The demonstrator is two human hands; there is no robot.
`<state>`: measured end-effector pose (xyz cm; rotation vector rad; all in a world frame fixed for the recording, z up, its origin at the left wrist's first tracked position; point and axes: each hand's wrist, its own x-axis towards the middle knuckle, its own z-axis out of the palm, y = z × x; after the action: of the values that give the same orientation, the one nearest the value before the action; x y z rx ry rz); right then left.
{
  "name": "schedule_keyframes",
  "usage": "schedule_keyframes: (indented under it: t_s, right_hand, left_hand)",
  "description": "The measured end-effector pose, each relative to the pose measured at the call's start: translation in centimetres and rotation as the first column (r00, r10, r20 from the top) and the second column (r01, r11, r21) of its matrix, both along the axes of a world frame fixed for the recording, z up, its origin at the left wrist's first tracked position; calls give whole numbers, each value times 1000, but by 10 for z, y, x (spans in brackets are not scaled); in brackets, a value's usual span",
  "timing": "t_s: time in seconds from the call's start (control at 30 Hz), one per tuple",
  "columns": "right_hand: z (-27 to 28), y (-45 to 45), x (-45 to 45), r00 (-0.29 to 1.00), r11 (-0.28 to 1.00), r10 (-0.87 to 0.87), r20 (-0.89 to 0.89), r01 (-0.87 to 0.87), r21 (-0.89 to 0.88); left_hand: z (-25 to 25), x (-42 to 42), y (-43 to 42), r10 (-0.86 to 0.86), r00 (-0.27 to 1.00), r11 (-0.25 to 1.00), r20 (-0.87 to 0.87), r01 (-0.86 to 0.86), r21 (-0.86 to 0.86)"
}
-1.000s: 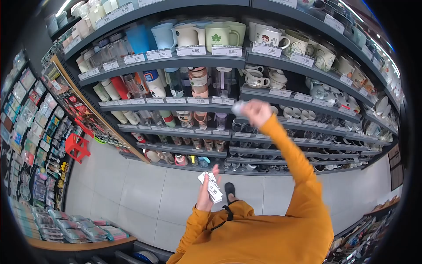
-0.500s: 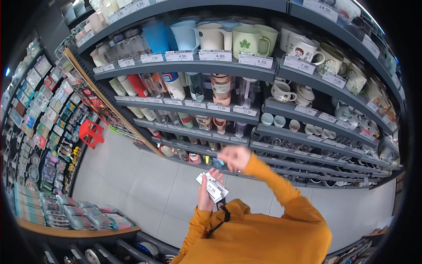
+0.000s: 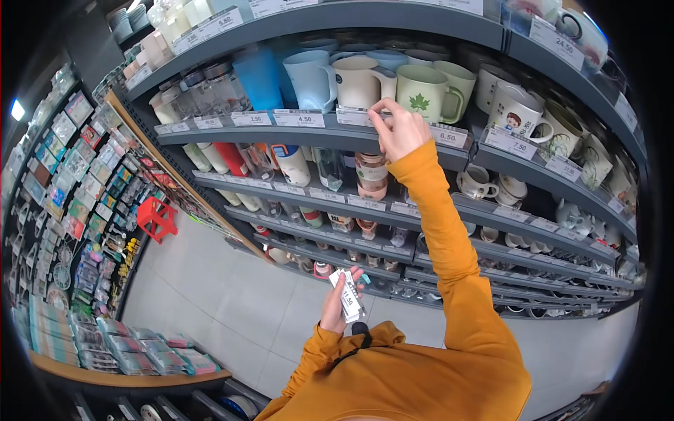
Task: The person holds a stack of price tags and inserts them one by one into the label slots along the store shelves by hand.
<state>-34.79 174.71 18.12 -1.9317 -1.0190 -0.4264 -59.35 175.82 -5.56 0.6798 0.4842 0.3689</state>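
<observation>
Several white price labels [image 3: 349,300] are in my left hand [image 3: 335,302], low in front of my body, the thumb pressed over them; the top one reads 11.50. Up at the shelf edge, my right hand [image 3: 401,130] has its thumb and forefinger at the right end of a price label [image 3: 354,116], below a cream mug [image 3: 358,81]. Whether the fingers grip that label is hard to see. Just right of the hand stands a green mug with a leaf print [image 3: 420,95], above a 6.50 label [image 3: 448,136].
Lower shelves [image 3: 309,189] hold bottles, glasses and teapots. A red stool [image 3: 157,219] stands on the floor at the left, by a rack of small packaged goods [image 3: 84,175]. Packets lie on a wooden-edged counter [image 3: 126,379] at the lower left.
My right hand has moved from near my left hand up to the label strip under the cream and green mugs. The shelves now appear closer. My left hand still holds the labels.
</observation>
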Motion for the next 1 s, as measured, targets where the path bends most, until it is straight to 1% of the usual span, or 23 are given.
schedule_keyframes:
  t_s: [0.03, 0.07, 0.13, 0.17, 0.2, 0.23, 0.27, 0.3, 0.37, 0.43, 0.5, 0.53, 0.57, 0.63, 0.67, 0.77, 0.8, 0.9, 0.93, 0.97, 1.0]
  right_hand:
    - [1, -2, 0, 998, 1000, 25, -60, -24, 11]
    - [-2, -4, 2, 998, 995, 57, -35, -55, 80]
    - [-1, -21, -14, 986, 968, 121, -119, -91, 232]
    - [-5, -30, -24, 975, 947, 157, -156, -103, 305]
    - [-20, -37, -33, 965, 936, 172, -196, -98, 339]
    - [-39, -45, -45, 952, 925, 190, -239, -91, 369]
    - [-61, -52, -56, 923, 938, 222, -315, -114, 327]
    - [-86, -56, -65, 888, 946, 252, -384, -141, 292]
    - [-152, -56, -80, 772, 963, 268, -576, -197, 183]
    - [-188, -65, -99, 530, 947, 248, -811, -307, 89]
    - [-210, -72, -115, 282, 924, 305, -909, -319, 211]
    - [-217, -73, -119, 228, 929, 275, -934, -315, 196]
    - [-221, -75, -118, 228, 922, 258, -939, -347, 169]
    - [-216, -80, -114, 236, 904, 217, -947, -415, 104]
    - [-225, -79, -112, 282, 890, 142, -949, -455, -2]
    - [-225, -77, -108, 512, 788, 227, -828, -597, -153]
    - [-232, -76, -106, 614, 759, 268, -742, -609, -229]
    - [-243, -80, -104, 451, 776, 338, -826, -630, -26]
    - [-237, -83, -102, 251, 787, 276, -928, -613, 68]
    - [-238, -86, -100, 101, 790, 283, -954, -588, 172]
    - [-244, -87, -100, 22, 780, 308, -951, -578, 240]
  left_hand:
    - [2, 5, 4, -12, 1000, 1000, -18, 12, -7]
    - [3, 9, 8, -17, 1000, 1000, -10, 16, -22]
    - [6, 17, 16, -26, 1000, 998, -1, 26, -58]
    - [11, 20, 19, 4, 1000, 997, 19, -2, -83]
    - [19, 23, 21, 37, 999, 993, 37, -32, -113]
    - [23, 25, 23, 73, 996, 987, 49, -65, -147]
    - [23, 27, 28, 76, 990, 984, 122, -55, -168]
    - [23, 30, 30, 75, 979, 989, 192, -49, -140]
    - [26, 35, 32, 90, 957, 991, 278, -57, -122]
    - [23, 39, 32, 60, 979, 998, 194, -53, -43]
    - [15, 41, 34, 16, 991, 999, 130, -21, 31]
    - [10, 41, 33, 12, 996, 1000, 94, -13, 6]
    - [7, 41, 32, 6, 998, 1000, 61, -5, -21]
    - [2, 42, 30, 16, 1000, 1000, 16, -16, 19]
    - [-1, 43, 28, 22, 1000, 999, -6, -22, 36]
    - [-5, 47, 24, 9, 1000, 997, -27, -7, 72]
    - [-3, 48, 25, -41, 998, 994, -57, 47, 103]
    - [5, 52, 20, -63, 997, 994, -37, 66, 87]
    - [3, 51, 21, -71, 997, 997, -30, 72, 40]
    - [0, 49, 23, -125, 992, 991, -19, 124, -47]
    - [-5, 45, 25, -176, 984, 975, -2, 174, -137]
